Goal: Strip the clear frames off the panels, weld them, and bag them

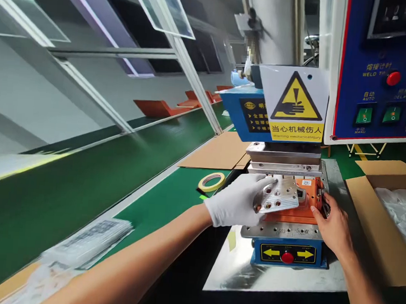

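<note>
My left hand (239,198), in a white glove, grips a silvery metal plate (279,195) with several round holes. The plate is tilted over the left part of an orange fixture (308,215). That fixture lies on the perforated steel bed (270,231) of a blue bench press, under its metal press head (286,160). My bare right hand (335,226) holds the fixture's right end, thumb on the front corner and fingers beside a small dark metal part (325,207). The left fingertips are partly hidden behind the plate.
A start/stop panel (288,254) is on the press front, and a warning sign (293,105) hangs above. At right are a blue control box (377,99) and an open carton (361,218) of wrapped parts. Yellow tape (212,182), cardboard (213,152) and plastic bags (88,241) lie left.
</note>
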`<action>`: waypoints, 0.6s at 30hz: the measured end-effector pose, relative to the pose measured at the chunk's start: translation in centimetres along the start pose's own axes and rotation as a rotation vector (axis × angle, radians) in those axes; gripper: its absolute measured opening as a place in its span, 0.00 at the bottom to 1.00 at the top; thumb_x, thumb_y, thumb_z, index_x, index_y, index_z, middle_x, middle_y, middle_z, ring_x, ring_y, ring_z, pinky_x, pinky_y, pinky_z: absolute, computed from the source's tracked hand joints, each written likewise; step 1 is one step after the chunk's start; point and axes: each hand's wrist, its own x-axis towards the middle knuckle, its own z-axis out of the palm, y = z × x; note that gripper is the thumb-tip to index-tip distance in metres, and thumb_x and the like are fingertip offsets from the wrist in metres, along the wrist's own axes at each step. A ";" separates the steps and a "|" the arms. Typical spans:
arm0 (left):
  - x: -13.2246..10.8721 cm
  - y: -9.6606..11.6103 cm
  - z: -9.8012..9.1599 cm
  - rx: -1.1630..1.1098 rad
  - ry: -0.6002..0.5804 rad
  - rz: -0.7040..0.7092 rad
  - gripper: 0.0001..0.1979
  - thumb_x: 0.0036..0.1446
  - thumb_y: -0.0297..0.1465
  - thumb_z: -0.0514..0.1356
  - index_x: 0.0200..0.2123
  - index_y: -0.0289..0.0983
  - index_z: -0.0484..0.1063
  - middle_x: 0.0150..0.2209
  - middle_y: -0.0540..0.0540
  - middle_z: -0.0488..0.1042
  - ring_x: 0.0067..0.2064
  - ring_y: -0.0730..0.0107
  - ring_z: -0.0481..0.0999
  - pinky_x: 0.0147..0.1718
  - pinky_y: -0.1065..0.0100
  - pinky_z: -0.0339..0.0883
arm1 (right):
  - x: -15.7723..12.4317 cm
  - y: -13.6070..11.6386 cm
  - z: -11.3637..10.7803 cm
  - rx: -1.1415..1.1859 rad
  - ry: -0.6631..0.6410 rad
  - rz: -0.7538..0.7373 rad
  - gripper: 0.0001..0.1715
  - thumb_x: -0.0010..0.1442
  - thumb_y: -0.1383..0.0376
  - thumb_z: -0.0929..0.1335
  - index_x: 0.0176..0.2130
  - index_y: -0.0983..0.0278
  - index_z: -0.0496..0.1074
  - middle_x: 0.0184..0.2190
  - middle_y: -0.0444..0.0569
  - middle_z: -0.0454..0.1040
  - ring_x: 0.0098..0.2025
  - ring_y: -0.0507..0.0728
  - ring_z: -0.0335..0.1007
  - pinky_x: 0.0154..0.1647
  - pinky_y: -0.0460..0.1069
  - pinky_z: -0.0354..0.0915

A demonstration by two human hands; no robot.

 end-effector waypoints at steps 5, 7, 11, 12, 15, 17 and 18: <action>4.5 0.3 1.2 0.037 -0.198 -0.077 0.14 0.45 0.40 0.63 0.35 0.38 0.73 0.28 0.50 0.71 0.30 0.66 0.70 0.33 0.66 0.64 | -0.3 -0.4 0.0 0.023 0.012 0.013 0.29 0.67 0.56 0.73 0.64 0.59 0.72 0.57 0.56 0.82 0.57 0.69 0.81 0.60 0.66 0.75; 5.7 0.3 1.6 0.050 -0.220 -0.050 0.15 0.45 0.42 0.62 0.34 0.39 0.73 0.29 0.50 0.72 0.32 0.65 0.71 0.34 0.66 0.64 | -0.4 -0.7 -0.1 0.036 0.004 0.021 0.28 0.67 0.57 0.72 0.63 0.58 0.72 0.56 0.55 0.83 0.57 0.68 0.81 0.60 0.65 0.76; 7.2 0.2 1.8 0.082 -0.227 0.007 0.16 0.44 0.43 0.63 0.35 0.40 0.73 0.30 0.49 0.73 0.31 0.63 0.69 0.32 0.63 0.61 | -0.4 -1.3 -0.1 0.049 -0.013 0.045 0.27 0.67 0.58 0.72 0.63 0.59 0.71 0.56 0.54 0.83 0.56 0.68 0.81 0.59 0.65 0.76; 7.4 0.2 1.7 0.085 -0.229 0.010 0.17 0.43 0.43 0.64 0.35 0.41 0.73 0.29 0.49 0.72 0.30 0.63 0.69 0.31 0.63 0.60 | -0.5 -1.4 -0.1 0.045 -0.011 0.047 0.27 0.67 0.59 0.72 0.63 0.59 0.72 0.56 0.54 0.83 0.56 0.68 0.81 0.60 0.65 0.75; 7.5 -0.3 1.5 0.072 -0.254 0.016 0.16 0.42 0.41 0.64 0.36 0.42 0.74 0.27 0.51 0.70 0.28 0.65 0.66 0.30 0.64 0.59 | -0.5 -1.5 0.1 0.009 0.006 0.043 0.28 0.66 0.60 0.73 0.63 0.60 0.72 0.55 0.55 0.83 0.58 0.69 0.80 0.61 0.65 0.75; 7.4 -0.6 1.4 0.080 -0.245 0.003 0.15 0.41 0.39 0.64 0.34 0.42 0.73 0.27 0.51 0.69 0.28 0.65 0.65 0.30 0.64 0.59 | -0.6 -1.5 0.2 -0.015 0.013 0.038 0.29 0.66 0.61 0.73 0.64 0.61 0.72 0.55 0.56 0.83 0.59 0.69 0.79 0.62 0.66 0.74; 7.3 -0.8 1.5 0.095 -0.234 -0.008 0.14 0.40 0.39 0.64 0.33 0.42 0.72 0.27 0.50 0.69 0.28 0.65 0.64 0.31 0.64 0.59 | -0.6 -1.5 0.3 -0.023 0.017 0.034 0.29 0.66 0.61 0.73 0.64 0.61 0.72 0.55 0.57 0.82 0.60 0.69 0.78 0.63 0.66 0.74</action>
